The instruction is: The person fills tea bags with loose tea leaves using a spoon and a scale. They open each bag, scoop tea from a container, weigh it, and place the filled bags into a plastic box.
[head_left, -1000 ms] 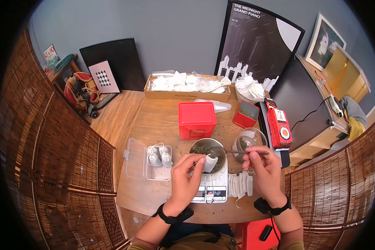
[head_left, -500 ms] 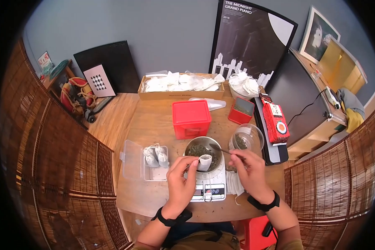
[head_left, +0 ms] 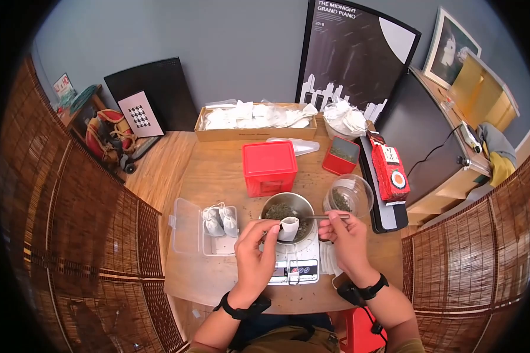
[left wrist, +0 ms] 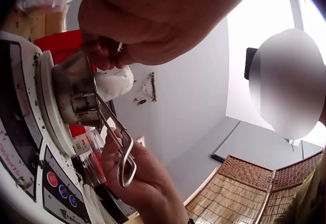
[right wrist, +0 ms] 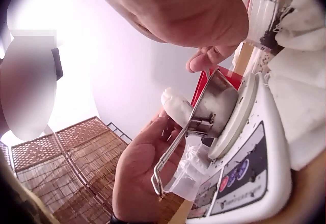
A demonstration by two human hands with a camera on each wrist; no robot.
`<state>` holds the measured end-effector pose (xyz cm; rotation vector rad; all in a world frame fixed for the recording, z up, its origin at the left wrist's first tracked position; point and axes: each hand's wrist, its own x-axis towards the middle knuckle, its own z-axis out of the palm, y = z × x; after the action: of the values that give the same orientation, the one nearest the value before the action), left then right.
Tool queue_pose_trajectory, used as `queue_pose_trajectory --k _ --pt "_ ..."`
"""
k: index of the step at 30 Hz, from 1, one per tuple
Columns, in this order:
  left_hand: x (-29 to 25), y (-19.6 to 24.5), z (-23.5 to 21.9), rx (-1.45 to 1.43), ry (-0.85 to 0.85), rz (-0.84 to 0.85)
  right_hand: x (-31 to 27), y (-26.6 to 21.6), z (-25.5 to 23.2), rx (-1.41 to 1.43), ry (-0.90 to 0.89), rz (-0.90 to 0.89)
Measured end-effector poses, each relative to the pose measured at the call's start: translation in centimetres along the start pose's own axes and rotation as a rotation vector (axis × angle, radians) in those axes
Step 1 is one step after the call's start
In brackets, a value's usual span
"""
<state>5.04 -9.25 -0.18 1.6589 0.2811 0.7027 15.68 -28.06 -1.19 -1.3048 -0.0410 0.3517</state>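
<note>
My left hand [head_left: 256, 250] pinches a small white cloth bag [head_left: 289, 229], its mouth facing up, over a steel pot [head_left: 303, 204] with dried green leaves [head_left: 278, 210] inside. In my right hand [head_left: 348, 241] is a thin-handled metal spoon [head_left: 324, 217], gripped between thumb and fingers. The spoon lies nearly level, its far end close beside the bag's mouth. Under the pot is a white kitchen scale [head_left: 311, 265]. A wire handle [left wrist: 126, 165] sticks out from the pot toward me, plain in the left wrist view. The filled part of the bag [right wrist: 175, 107] bulges in the right wrist view.
Tied bags [head_left: 220, 221] sit in a clear plastic box [head_left: 219, 246] at left. Flat white bags [head_left: 330, 259] lie beside the scale, partly behind my right hand. A red tin [head_left: 270, 162], a round clear tub [head_left: 365, 200] and a carton [head_left: 256, 135] of white bags stand beyond.
The spoon was tilted down into the pot half a second ago; now it is raised level beside the bag's mouth. My right hand has turned and shifted slightly; my left hand holds nearly still.
</note>
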Motion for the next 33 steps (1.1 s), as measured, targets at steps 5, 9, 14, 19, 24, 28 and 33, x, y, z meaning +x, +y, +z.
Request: queue_pose_trajectory --k 5,9,14,19,24,28,33 --pt "0.2 0.4 -0.2 0.036 -0.027 0.059 -0.3 -0.8 -0.4 0.129 0.054 0.018" --pt "0.6 0.8 -0.1 0.045 -0.031 0.113 0.1 -2.1 -0.9 0.195 0.018 0.024" --pt "1.0 0.7 -0.1 0.0 -0.062 0.039 0.7 -4.8 -0.6 0.181 -0.032 -0.018" --pt "1.1 0.3 0.2 -0.042 -0.068 0.009 2.2 -7.1 -1.1 0.132 -0.146 0.062" --pt "1.1 0.3 0.4 -0.062 -0.063 -0.008 3.6 -8.7 -1.0 0.023 -0.208 0.107" --pt "1.1 0.5 0.4 -0.094 -0.063 -0.027 4.0 -10.3 -0.2 -0.065 -0.266 0.109" --pt "1.1 0.6 0.5 -0.119 -0.061 -0.052 3.8 -11.9 1.2 -0.201 -0.305 0.065"
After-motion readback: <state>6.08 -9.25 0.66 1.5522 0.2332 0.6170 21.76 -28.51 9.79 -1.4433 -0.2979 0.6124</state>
